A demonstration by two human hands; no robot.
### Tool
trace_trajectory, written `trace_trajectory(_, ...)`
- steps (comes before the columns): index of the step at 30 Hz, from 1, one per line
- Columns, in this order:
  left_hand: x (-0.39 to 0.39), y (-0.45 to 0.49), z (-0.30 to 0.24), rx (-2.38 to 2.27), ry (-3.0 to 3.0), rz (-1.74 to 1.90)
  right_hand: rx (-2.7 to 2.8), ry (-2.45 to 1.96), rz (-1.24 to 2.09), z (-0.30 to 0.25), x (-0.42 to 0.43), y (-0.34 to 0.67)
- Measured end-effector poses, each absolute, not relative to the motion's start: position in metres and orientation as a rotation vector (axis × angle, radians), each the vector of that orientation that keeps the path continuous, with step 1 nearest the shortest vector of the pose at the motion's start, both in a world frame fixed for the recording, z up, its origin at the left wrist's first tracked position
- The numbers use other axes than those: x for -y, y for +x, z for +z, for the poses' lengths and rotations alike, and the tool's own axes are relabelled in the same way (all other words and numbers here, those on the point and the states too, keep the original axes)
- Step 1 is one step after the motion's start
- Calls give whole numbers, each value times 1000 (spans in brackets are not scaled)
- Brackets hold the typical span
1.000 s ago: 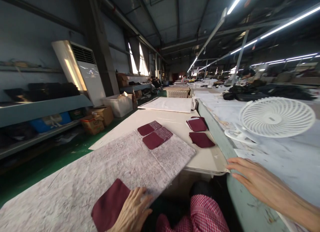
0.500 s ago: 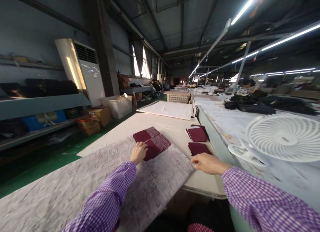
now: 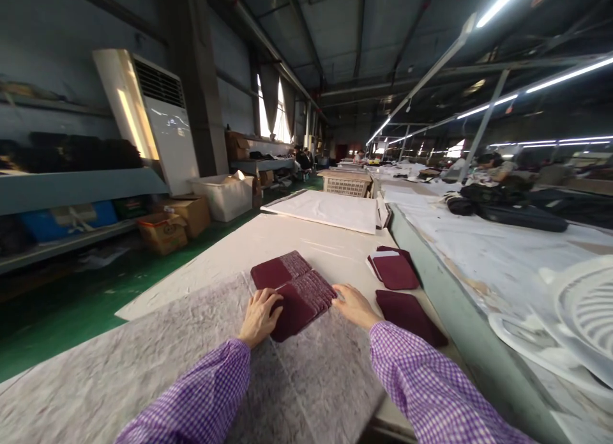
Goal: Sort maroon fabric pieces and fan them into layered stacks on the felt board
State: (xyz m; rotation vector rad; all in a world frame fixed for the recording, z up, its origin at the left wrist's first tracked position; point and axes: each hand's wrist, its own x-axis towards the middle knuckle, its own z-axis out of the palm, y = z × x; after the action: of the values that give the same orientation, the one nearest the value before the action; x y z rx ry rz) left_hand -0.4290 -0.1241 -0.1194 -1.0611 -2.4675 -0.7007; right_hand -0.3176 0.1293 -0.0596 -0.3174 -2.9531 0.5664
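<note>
On the grey-white mottled board [image 3: 191, 329] lie overlapping maroon fabric pieces [image 3: 299, 306] in two fanned rows, their right ends showing a lighter, speckled edge. My left hand [image 3: 260, 316] rests on the left side of the nearer row, thumb and fingers apart. At that row's right end, my right hand [image 3: 354, 305] has its thumb and fingertips closed on the edge of a piece. To the right, a flat maroon stack [image 3: 409, 316] lies beside my right forearm. Beyond it sits another maroon pile [image 3: 395, 268] with a white piece showing.
A white slab [image 3: 325, 209] lies farther up the cream table [image 3: 230, 246]. To the right stands a long table [image 3: 479, 239] with white sheeting, dark cloth bundles [image 3: 507, 207] and a white fan [image 3: 584, 310]. A plastic basket [image 3: 345, 184] stands ahead; cartons [image 3: 163, 232] are left.
My right hand has moved left, from beside the separate maroon stack to the right end of the fanned pieces. My left hand stays on their left side. The view has shifted slightly.
</note>
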Motion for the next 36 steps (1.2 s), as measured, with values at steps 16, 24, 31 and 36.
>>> trace_trajectory(16,123,-428,-119,2510,-1053,-846,2970,-630,502,-91,-125,-413)
trace_trajectory(24,122,-427,-119,2540,-1063,-829,2947,-744,309,-92,-120,-421)
trace_trajectory(31,122,-427,-119,2577,-1069,-803,3010,-500,189,-84,-124,-432)
trace_trajectory(36,122,-426,-117,2592,-1065,-804,3177,-218,145,-73,-131,-447)
